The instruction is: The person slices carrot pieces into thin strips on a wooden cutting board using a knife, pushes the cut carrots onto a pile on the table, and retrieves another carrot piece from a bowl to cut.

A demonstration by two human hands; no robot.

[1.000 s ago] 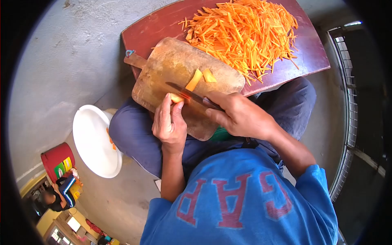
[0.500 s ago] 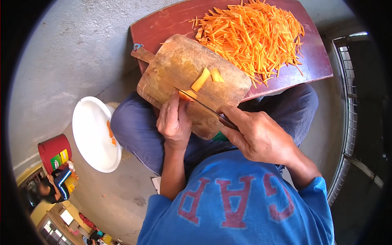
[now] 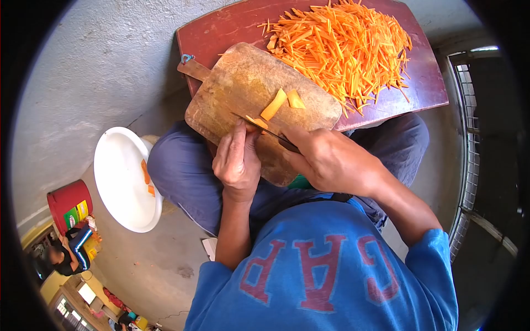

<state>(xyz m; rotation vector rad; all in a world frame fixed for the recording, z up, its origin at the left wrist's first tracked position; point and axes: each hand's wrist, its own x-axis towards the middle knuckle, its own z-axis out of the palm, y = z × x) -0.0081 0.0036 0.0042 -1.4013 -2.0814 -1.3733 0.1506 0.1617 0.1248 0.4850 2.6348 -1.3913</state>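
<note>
My right hand (image 3: 337, 160) is closed round the handle of a knife (image 3: 270, 135), whose blade lies across a carrot piece (image 3: 256, 122). With its fingertips, my left hand (image 3: 237, 160) pinches that carrot piece against the near part of the wooden cutting board (image 3: 232, 83). Part of the piece is hidden behind the blade and fingers. Two flat carrot slices, a longer one (image 3: 274, 105) and a shorter one (image 3: 296, 99), lie on the board just beyond the knife. The board rests tilted over the table's edge and above my lap.
A large heap of carrot strips (image 3: 342, 49) covers much of the red table (image 3: 204, 33). At the left, a white basin (image 3: 118, 176) holds a few carrot pieces. Further off are a red bucket (image 3: 69, 201) and a seated person (image 3: 72, 251). Metal grating (image 3: 469, 149) stands at the right.
My right hand has pushed the knife forward and to the left over the carrot piece. My left hand keeps its pinch in nearly the same spot.
</note>
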